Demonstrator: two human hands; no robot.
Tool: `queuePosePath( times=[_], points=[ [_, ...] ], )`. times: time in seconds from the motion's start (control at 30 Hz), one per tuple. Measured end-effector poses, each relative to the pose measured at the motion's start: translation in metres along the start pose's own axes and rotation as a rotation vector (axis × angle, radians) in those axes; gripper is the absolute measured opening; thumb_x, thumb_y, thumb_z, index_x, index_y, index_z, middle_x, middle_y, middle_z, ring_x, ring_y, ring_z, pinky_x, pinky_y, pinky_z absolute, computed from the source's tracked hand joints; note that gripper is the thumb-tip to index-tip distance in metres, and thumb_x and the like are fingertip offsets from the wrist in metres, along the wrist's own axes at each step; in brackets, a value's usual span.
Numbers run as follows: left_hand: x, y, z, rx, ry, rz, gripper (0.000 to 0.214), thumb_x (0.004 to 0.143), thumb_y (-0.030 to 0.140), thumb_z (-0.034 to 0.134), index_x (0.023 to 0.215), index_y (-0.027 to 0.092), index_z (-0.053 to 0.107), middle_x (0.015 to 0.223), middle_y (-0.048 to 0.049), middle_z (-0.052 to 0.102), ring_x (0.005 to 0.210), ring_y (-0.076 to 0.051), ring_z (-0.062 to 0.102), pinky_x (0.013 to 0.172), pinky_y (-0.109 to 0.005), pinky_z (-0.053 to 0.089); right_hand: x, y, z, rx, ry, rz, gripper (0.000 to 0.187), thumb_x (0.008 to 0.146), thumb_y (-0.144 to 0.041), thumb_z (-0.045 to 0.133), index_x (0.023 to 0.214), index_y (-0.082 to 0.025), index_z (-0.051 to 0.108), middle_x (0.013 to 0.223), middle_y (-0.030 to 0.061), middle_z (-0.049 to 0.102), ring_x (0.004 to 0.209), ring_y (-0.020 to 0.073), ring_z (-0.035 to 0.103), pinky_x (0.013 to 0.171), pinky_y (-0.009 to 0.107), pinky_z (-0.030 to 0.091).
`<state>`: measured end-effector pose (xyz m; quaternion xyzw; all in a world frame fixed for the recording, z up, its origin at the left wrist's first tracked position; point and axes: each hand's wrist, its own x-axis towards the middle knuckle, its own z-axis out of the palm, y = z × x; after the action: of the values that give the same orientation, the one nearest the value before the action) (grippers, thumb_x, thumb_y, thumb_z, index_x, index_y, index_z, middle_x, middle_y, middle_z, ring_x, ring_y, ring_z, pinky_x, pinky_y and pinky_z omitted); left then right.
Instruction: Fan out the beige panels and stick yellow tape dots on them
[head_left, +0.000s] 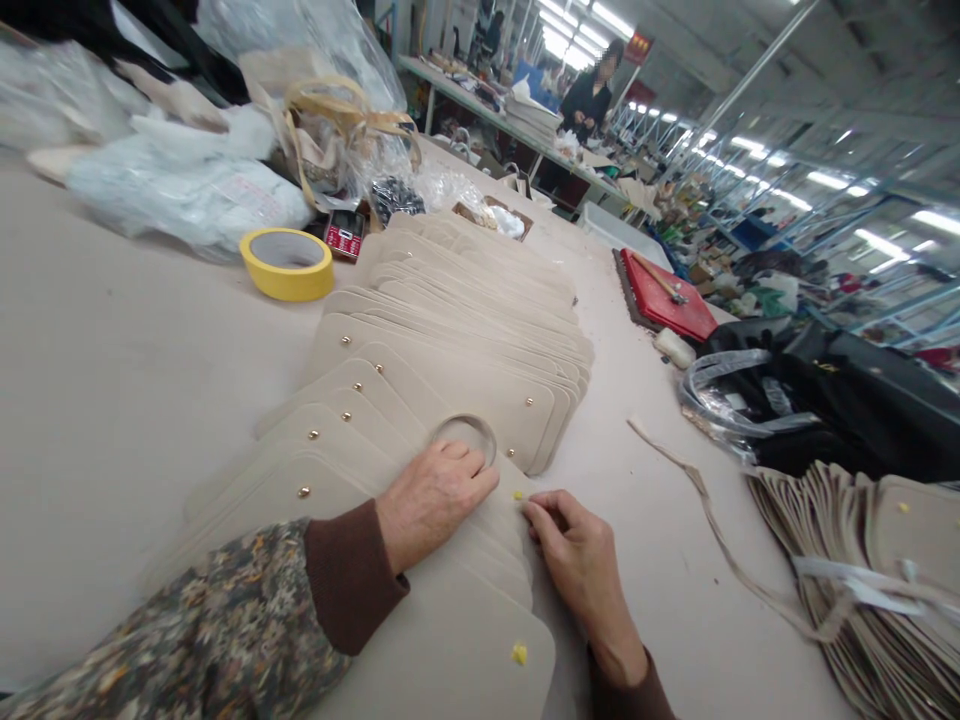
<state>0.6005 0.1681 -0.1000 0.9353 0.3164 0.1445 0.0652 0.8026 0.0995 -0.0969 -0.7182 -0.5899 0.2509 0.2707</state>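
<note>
My left hand (pixel 436 498) rests on fanned-out beige panels (pixel 442 620), its fingers closed around a thin ring that looks like a roll of tape (pixel 474 424). My right hand (pixel 576 548) is closed in a pinch at the right edge of one panel, beside a small yellow piece (pixel 518 495); what lies between its fingertips is too small to make out. A second yellow piece (pixel 519 654) sits near the corner of the nearest panel. Gold studs (pixel 304 492) show at the panels' left corners. Behind my hands lies a larger stack of beige panels (pixel 450 350).
A yellow tape roll (pixel 287 284) lies left of the stack, near plastic bags (pixel 195 180). On the right are a red slab (pixel 667 298) with a hammer (pixel 656 275), black bags (pixel 862 400), a long beige strip (pixel 705 500) and a tied panel bundle (pixel 847 590). A person (pixel 587 100) stands far back.
</note>
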Motion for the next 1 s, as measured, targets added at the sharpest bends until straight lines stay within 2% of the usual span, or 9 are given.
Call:
queuePosePath(
  times=[0.13, 0.33, 0.5, 0.67, 0.77, 0.8, 0.9, 1.0],
  points=[
    [0.000, 0.000, 0.001, 0.000, -0.003, -0.007, 0.009, 0.093, 0.016, 0.052, 0.085, 0.018, 0.055, 0.084, -0.0042, 0.057, 0.079, -0.023, 0.049, 0.072, -0.037, 0.039, -0.005, -0.001, 0.007, -0.120, 0.072, -0.147, 0.021, 0.089, -0.031, 0.053, 0.083, -0.019, 0.070, 0.084, 0.0049, 0.073, 0.076, 0.0185, 0.067, 0.075, 0.028, 0.048],
    [0.001, 0.002, 0.000, 0.001, -0.011, -0.010, 0.009, 0.092, 0.015, 0.051, 0.084, 0.018, 0.055, 0.083, -0.0043, 0.057, 0.078, -0.023, 0.049, 0.072, -0.037, 0.038, 0.009, -0.011, 0.012, -0.188, 0.099, -0.156, 0.022, 0.086, -0.029, 0.052, 0.076, -0.019, 0.070, 0.074, 0.0035, 0.071, 0.068, 0.0166, 0.064, 0.069, 0.026, 0.046],
    [0.001, 0.003, -0.004, 0.037, -0.005, -0.012, 0.009, 0.091, 0.012, 0.050, 0.084, 0.018, 0.054, 0.083, -0.0051, 0.057, 0.077, -0.023, 0.049, 0.071, -0.037, 0.038, 0.021, -0.018, 0.008, -0.157, 0.012, -0.009, 0.018, 0.078, -0.027, 0.057, 0.067, -0.019, 0.069, 0.060, -0.0008, 0.066, 0.055, 0.0135, 0.058, 0.055, 0.023, 0.040],
    [-0.002, 0.000, -0.015, 0.024, -0.016, -0.003, 0.014, 0.090, 0.008, 0.046, 0.083, 0.017, 0.054, 0.083, -0.0045, 0.058, 0.075, -0.022, 0.051, 0.069, -0.035, 0.041, 0.014, -0.024, 0.002, -0.105, -0.136, -0.048, 0.018, 0.075, -0.022, 0.056, 0.061, -0.018, 0.066, 0.057, -0.0015, 0.064, 0.053, 0.0127, 0.055, 0.051, 0.021, 0.037],
    [-0.005, -0.005, -0.018, -0.083, 0.043, 0.010, 0.015, 0.094, 0.009, 0.043, 0.090, 0.018, 0.055, 0.083, -0.0028, 0.060, 0.076, -0.018, 0.055, 0.068, -0.029, 0.045, 0.010, -0.026, 0.000, -0.046, -0.247, -0.059, 0.018, 0.076, -0.022, 0.058, 0.061, -0.018, 0.066, 0.054, -0.0026, 0.063, 0.050, 0.0116, 0.054, 0.048, 0.021, 0.035],
    [-0.006, -0.007, -0.018, -0.134, 0.082, 0.021, 0.016, 0.095, 0.010, 0.041, 0.096, 0.018, 0.055, 0.083, -0.0023, 0.061, 0.076, -0.017, 0.057, 0.067, -0.028, 0.046, 0.010, -0.026, 0.000, -0.015, -0.244, -0.067, 0.017, 0.077, -0.023, 0.059, 0.065, -0.018, 0.068, 0.057, -0.0023, 0.064, 0.052, 0.0120, 0.055, 0.050, 0.021, 0.037],
    [-0.008, -0.009, -0.015, -0.267, 0.239, 0.068, 0.019, 0.099, 0.015, 0.038, 0.113, 0.017, 0.051, 0.087, -0.0029, 0.067, 0.080, -0.014, 0.064, 0.070, -0.024, 0.051, 0.011, -0.028, 0.002, 0.122, -0.064, -0.164, 0.014, 0.083, -0.024, 0.059, 0.084, -0.018, 0.071, 0.074, 0.0018, 0.071, 0.064, 0.0145, 0.063, 0.062, 0.023, 0.047],
    [-0.009, -0.008, -0.012, -0.285, 0.318, 0.088, 0.032, 0.101, 0.021, 0.040, 0.132, 0.016, 0.039, 0.101, -0.0063, 0.070, 0.088, -0.014, 0.068, 0.076, -0.024, 0.054, 0.012, -0.032, 0.007, 0.192, 0.112, -0.368, 0.017, 0.088, -0.021, 0.056, 0.099, -0.018, 0.068, 0.089, 0.0055, 0.071, 0.075, 0.0153, 0.064, 0.071, 0.026, 0.051]
  ],
)
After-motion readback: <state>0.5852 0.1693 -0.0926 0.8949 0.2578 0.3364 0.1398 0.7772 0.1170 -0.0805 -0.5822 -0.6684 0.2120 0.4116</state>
